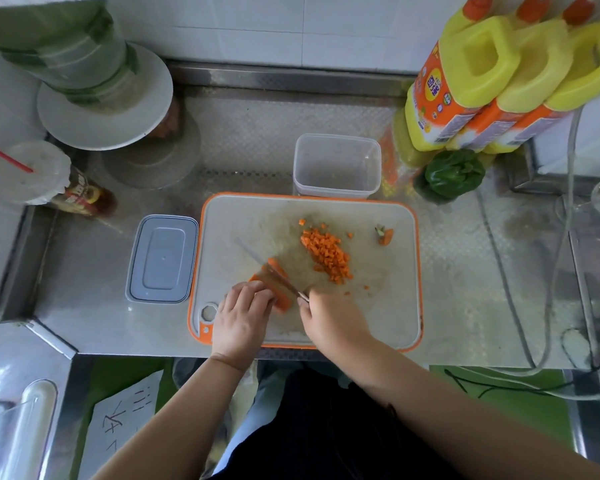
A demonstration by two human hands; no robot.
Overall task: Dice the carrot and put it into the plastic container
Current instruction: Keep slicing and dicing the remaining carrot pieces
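Slicing through what's left of the carrot [278,271] right now, about halfway through the job I'd say. My right hand [329,318] is wrapped around the knife [274,270] handle, blade angled across the carrot pieces near the front of the cutting board [388,306]. My left hand [241,315] is curled over the carrot to pin it down, fingertips right next to the blade.

There's already a decent pile of diced carrot [326,252] in the middle of the board, plus the cut-off carrot top [384,235] sitting off to the right. The plastic container [336,166] is just behind the board, no carrot in it yet as far as I can see, and its lid [163,259] is lying beside the board on the left.

Honestly the main worry is my left fingers, they're super close to the edge, and if the carrot rolls the knife could slip onto them. Also a few stray cubes have scattered away from the pile, so some could easily end up on the counter when I scoop everything over the board's edge into the tub.
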